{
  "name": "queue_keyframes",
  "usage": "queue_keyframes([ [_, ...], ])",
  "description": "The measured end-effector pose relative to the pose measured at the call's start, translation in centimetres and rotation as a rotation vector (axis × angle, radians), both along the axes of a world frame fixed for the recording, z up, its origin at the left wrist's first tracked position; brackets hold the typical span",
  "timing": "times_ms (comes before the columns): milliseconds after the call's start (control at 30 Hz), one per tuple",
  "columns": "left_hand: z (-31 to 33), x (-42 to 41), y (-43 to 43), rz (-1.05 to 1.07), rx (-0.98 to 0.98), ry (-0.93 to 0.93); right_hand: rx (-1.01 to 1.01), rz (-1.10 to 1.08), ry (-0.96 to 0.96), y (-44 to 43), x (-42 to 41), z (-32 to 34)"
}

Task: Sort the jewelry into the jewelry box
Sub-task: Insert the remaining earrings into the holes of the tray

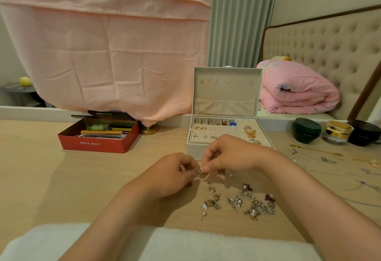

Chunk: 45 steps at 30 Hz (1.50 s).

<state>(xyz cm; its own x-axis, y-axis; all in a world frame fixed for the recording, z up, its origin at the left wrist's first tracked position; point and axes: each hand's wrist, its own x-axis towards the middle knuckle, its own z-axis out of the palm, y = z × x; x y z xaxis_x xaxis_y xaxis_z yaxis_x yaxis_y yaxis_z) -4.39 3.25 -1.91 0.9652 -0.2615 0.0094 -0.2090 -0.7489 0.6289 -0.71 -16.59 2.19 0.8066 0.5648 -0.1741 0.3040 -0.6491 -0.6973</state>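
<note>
Small gold-toned earring (201, 173) is held just above the desk (61, 178), in front of the open jewelry box (225, 95). It is pinched from the left by the left grip (173, 175) and from the right by the right grip (228, 158). Both grips are closed narrowly on it, fingertips nearly meeting. Loose earrings (243, 203) are scattered on the desk just below the hands, with a pearl pin (203, 214) at their left edge. Several pieces are already seated in the box tray. Chains (321, 155) are laid out right of the box, near three jars (338, 131). A red tin (99, 137) is set to the left.
</note>
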Motion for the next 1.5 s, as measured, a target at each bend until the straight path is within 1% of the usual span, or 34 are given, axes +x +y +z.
queue_keyframes([
  [100, -0.6, -0.5, -0.5, 0.05, -0.341, 0.052, 0.144, -0.08, 0.039, -0.3, 0.4, 0.1],
  [233, -0.4, -1.0, -1.1, 0.115, -0.624, 0.131, 0.269, -0.117, 0.083, -0.3, 0.5, 0.1],
  [300, -0.1, -1.3, -1.2, 0.124, -0.721, 0.18, 0.316, -0.147, 0.092, 0.0, 0.5, 0.0],
  [367, 0.0, -1.4, -1.1, 0.135, -0.754, 0.203, 0.361, -0.184, 0.088, 0.2, 0.6, -0.1],
  [467, -0.1, -1.1, -0.7, 0.162, -0.718, 0.18, 0.366, -0.209, 0.07, 0.3, 0.5, -0.2],
  [567, 0.0, -0.6, -0.4, 0.177, -0.658, 0.138, 0.351, -0.195, 0.107, 0.3, 0.3, -0.4],
  [700, 0.9, 0.6, -0.2, 0.137, -0.641, 0.103, 0.346, -0.213, 0.137, 0.2, 0.4, -0.9],
  [833, 2.7, 2.5, -0.4, 0.08, -0.655, 0.101, 0.466, -0.315, 0.174, 0.0, 0.8, -0.6],
  [1000, 5.7, 5.9, -1.1, 0.05, -0.596, 0.05, 0.665, -0.394, 0.233, -0.4, 3.1, 1.2],
  [1100, 7.6, 8.7, -1.8, 0.04, -0.551, -0.016, 0.715, -0.433, 0.22, -0.7, 5.8, 2.9],
  [1200, 8.6, 11.6, -2.6, 0.04, -0.525, -0.073, 0.714, -0.439, 0.194, -1.1, 8.5, 4.4],
  [1300, 8.9, 14.8, -3.5, 0.043, -0.537, -0.076, 0.687, -0.47, 0.168, -1.5, 11.2, 5.3],
  [1367, 8.7, 16.5, -3.9, 0.053, -0.541, -0.072, 0.633, -0.492, 0.131, -1.7, 12.6, 5.5],
  [1500, 7.7, 18.9, -4.4, 0.033, -0.383, -0.048, 0.481, -0.521, 0.053, -1.8, 14.8, 5.0],
])
